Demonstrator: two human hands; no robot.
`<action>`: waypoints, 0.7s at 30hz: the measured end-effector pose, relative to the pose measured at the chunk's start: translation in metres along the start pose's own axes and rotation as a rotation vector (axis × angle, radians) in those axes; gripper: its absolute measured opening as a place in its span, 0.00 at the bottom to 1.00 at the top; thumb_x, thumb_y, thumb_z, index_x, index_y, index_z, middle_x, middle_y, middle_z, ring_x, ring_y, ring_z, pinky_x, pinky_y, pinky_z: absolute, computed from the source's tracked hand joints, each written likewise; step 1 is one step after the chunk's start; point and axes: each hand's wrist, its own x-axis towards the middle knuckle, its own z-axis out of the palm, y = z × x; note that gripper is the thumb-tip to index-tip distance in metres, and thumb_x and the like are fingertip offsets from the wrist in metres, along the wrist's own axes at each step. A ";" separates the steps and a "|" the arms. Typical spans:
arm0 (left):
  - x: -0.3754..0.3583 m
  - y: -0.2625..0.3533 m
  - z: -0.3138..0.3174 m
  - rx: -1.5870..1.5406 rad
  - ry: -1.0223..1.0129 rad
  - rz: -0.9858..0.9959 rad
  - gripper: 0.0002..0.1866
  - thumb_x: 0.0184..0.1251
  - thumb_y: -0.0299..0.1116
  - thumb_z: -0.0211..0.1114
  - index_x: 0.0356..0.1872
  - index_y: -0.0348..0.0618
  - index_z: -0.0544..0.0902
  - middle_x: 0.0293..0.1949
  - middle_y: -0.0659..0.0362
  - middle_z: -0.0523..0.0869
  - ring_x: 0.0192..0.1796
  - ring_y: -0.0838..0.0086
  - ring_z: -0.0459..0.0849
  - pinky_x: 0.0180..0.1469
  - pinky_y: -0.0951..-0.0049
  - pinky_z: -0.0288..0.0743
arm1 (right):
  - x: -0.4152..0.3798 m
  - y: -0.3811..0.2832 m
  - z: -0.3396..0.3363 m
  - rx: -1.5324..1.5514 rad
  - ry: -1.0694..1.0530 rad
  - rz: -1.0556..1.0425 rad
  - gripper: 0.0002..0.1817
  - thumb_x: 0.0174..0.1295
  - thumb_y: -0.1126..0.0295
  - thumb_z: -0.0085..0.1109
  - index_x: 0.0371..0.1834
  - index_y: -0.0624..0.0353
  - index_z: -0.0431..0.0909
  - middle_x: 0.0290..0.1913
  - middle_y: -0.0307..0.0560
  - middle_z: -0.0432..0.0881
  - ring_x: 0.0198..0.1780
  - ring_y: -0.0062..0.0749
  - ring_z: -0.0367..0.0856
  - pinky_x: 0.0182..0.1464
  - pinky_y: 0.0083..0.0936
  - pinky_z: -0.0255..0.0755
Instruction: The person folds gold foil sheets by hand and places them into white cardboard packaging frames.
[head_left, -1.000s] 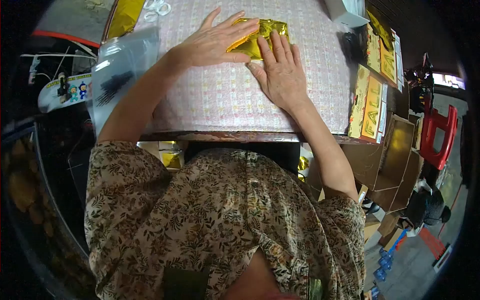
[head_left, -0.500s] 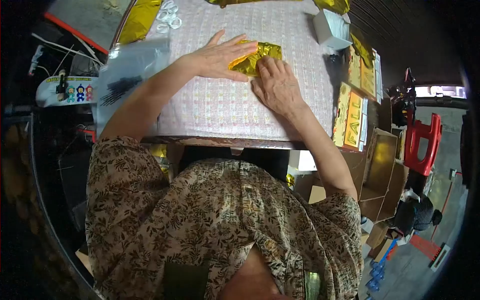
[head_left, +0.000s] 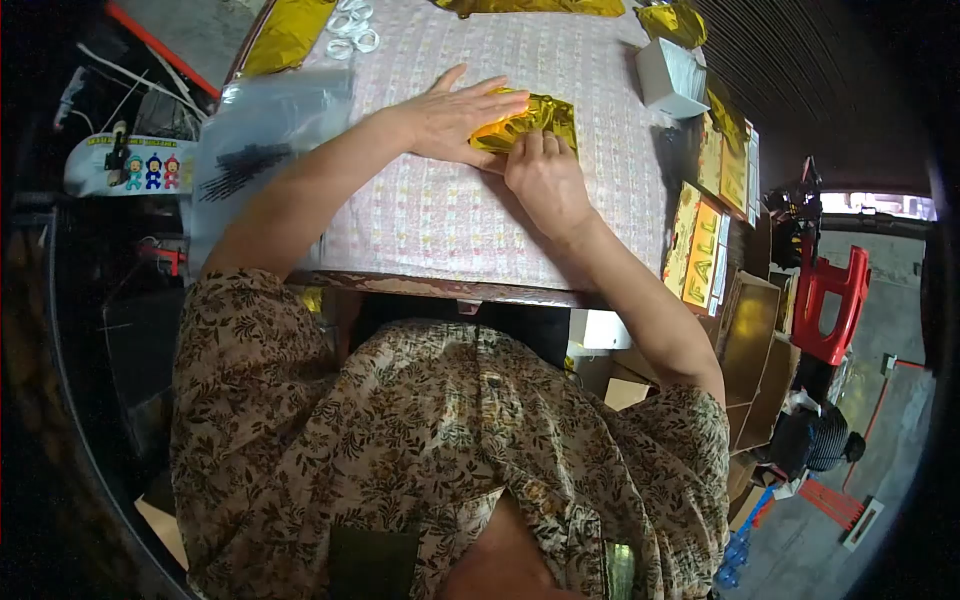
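A folded gold foil piece (head_left: 553, 118) lies on the checked cloth, crinkled and shiny. My left hand (head_left: 452, 120) rests on its left part with the fingers stretched out and the thumb apart. On the lower edge of the foil, my right hand (head_left: 548, 185) has its fingers curled in, closed against it. What the right fingertips do underneath is hidden by the knuckles. The two hands nearly meet at the foil's lower side.
Clear plastic bags (head_left: 285, 105) with dark thin ties (head_left: 245, 170) lie at the left. White ribbon coils (head_left: 352, 28) and more gold foil (head_left: 285, 35) are at the back left. A white box of cards (head_left: 672, 78) and "FALL" packages (head_left: 697, 245) line the right edge.
My right hand's fingers have curled in more tightly on the foil, and its wrist has turned. The left hand stays flat on the foil. The whole view has shifted slightly.
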 end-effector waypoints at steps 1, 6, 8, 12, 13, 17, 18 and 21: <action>-0.001 0.000 0.000 -0.017 0.002 -0.001 0.55 0.59 0.71 0.64 0.82 0.57 0.52 0.83 0.60 0.53 0.84 0.64 0.45 0.83 0.41 0.30 | 0.001 -0.001 0.002 0.001 0.002 -0.007 0.06 0.56 0.72 0.58 0.33 0.63 0.81 0.33 0.52 0.82 0.39 0.39 0.86 0.44 0.29 0.80; -0.002 0.004 -0.019 -0.081 -0.087 -0.012 0.57 0.56 0.69 0.68 0.82 0.55 0.53 0.83 0.59 0.52 0.85 0.64 0.44 0.82 0.41 0.30 | 0.000 0.011 0.009 0.101 -0.016 0.032 0.05 0.57 0.70 0.59 0.33 0.60 0.81 0.28 0.49 0.83 0.31 0.39 0.86 0.36 0.33 0.81; -0.003 0.006 -0.027 -0.100 -0.118 -0.013 0.57 0.55 0.68 0.68 0.82 0.55 0.53 0.83 0.58 0.52 0.85 0.63 0.42 0.83 0.42 0.29 | 0.003 0.027 -0.004 0.211 -0.069 0.132 0.05 0.58 0.70 0.59 0.32 0.59 0.81 0.26 0.49 0.83 0.29 0.41 0.86 0.34 0.35 0.81; -0.020 0.016 -0.061 -0.604 -0.026 -0.128 0.53 0.59 0.57 0.72 0.82 0.55 0.54 0.80 0.54 0.60 0.79 0.63 0.61 0.80 0.52 0.51 | 0.011 0.077 -0.055 0.685 -0.142 0.391 0.06 0.63 0.71 0.63 0.35 0.61 0.87 0.28 0.53 0.87 0.28 0.36 0.86 0.34 0.34 0.79; -0.023 0.017 -0.072 -0.987 -0.048 -0.244 0.52 0.62 0.52 0.73 0.83 0.55 0.53 0.78 0.52 0.65 0.75 0.64 0.69 0.77 0.57 0.60 | 0.008 0.089 -0.065 0.929 -0.101 0.449 0.06 0.64 0.72 0.65 0.37 0.63 0.88 0.28 0.51 0.88 0.27 0.29 0.85 0.34 0.30 0.79; -0.026 0.038 -0.051 -1.813 0.403 -0.110 0.35 0.75 0.44 0.65 0.75 0.39 0.64 0.63 0.54 0.80 0.59 0.68 0.82 0.63 0.66 0.76 | -0.006 0.114 -0.083 1.800 -0.177 0.794 0.07 0.67 0.70 0.68 0.36 0.64 0.88 0.32 0.42 0.89 0.31 0.22 0.85 0.40 0.25 0.81; -0.031 0.055 -0.058 -1.927 0.395 -0.153 0.28 0.77 0.44 0.63 0.67 0.35 0.71 0.59 0.54 0.83 0.57 0.70 0.83 0.59 0.68 0.78 | -0.010 0.112 -0.081 1.803 -0.162 0.793 0.07 0.67 0.70 0.68 0.36 0.64 0.88 0.32 0.42 0.89 0.31 0.22 0.85 0.40 0.25 0.81; -0.032 0.077 -0.054 -2.017 0.382 -0.240 0.26 0.73 0.40 0.69 0.63 0.33 0.74 0.57 0.53 0.83 0.59 0.68 0.82 0.62 0.64 0.76 | -0.027 0.101 -0.067 1.998 -0.083 0.900 0.08 0.66 0.70 0.69 0.37 0.65 0.88 0.32 0.45 0.89 0.31 0.25 0.86 0.38 0.26 0.84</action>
